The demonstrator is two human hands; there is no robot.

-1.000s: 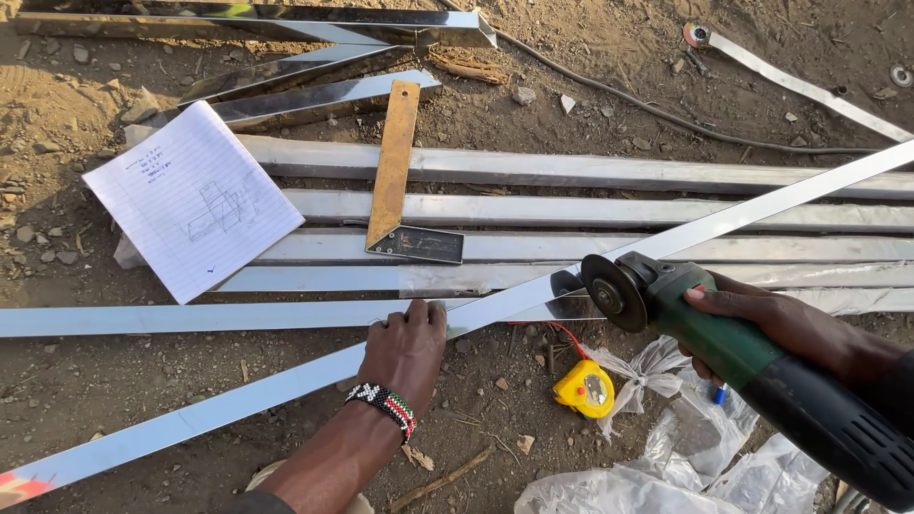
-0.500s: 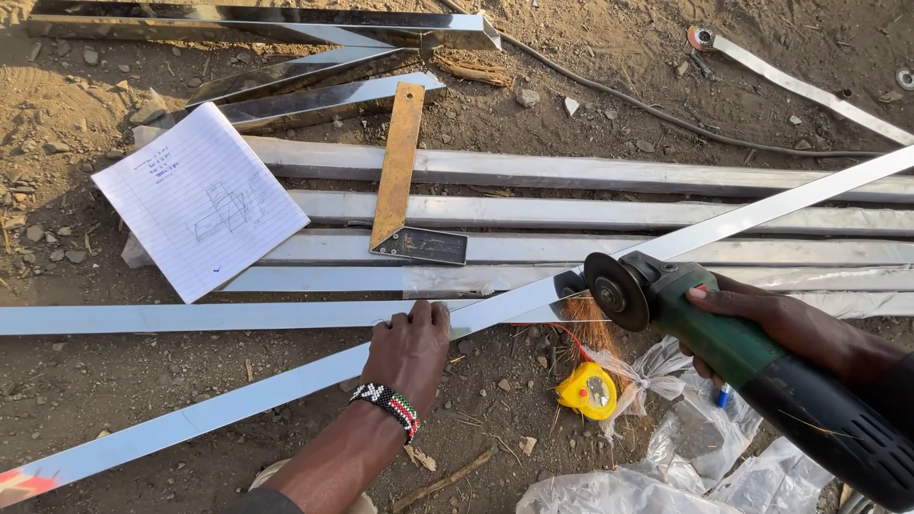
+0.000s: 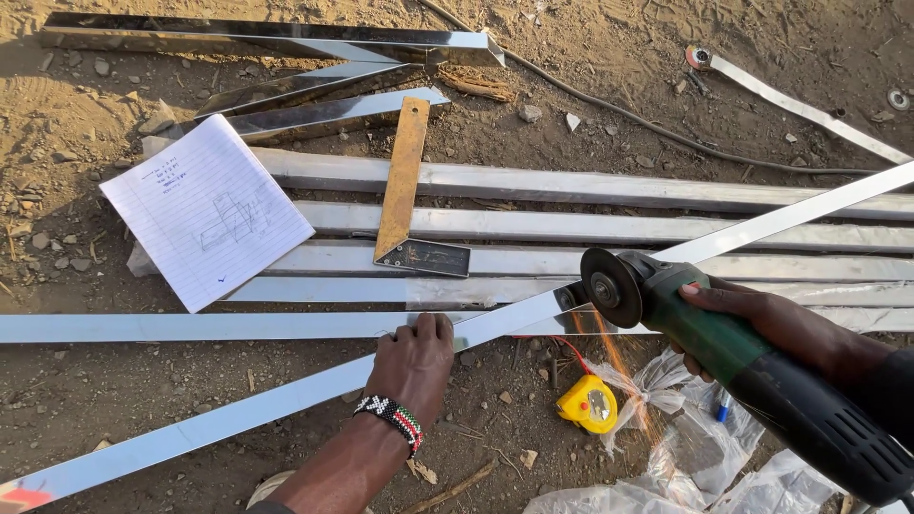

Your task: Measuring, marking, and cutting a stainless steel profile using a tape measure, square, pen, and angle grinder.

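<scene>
My left hand [image 3: 414,362] presses flat on a long shiny steel tube [image 3: 238,414] that runs diagonally from lower left to upper right over other tubes. A beaded band sits on that wrist. My right hand [image 3: 762,324] grips a green and black angle grinder [image 3: 752,357]. Its disc [image 3: 609,287] touches the diagonal tube just right of my left hand, and orange sparks fall below the disc.
Several steel tubes [image 3: 571,186] lie side by side on the dirt. On them rest a lined paper sheet with a sketch [image 3: 205,209] and a try square [image 3: 405,190]. A yellow tape measure [image 3: 588,404], clear plastic bags [image 3: 705,457] and a cable [image 3: 666,133] are nearby.
The grinder disc has lowered onto the diagonal tube and sparks now fly downward. My left hand stays pressed on the tube.
</scene>
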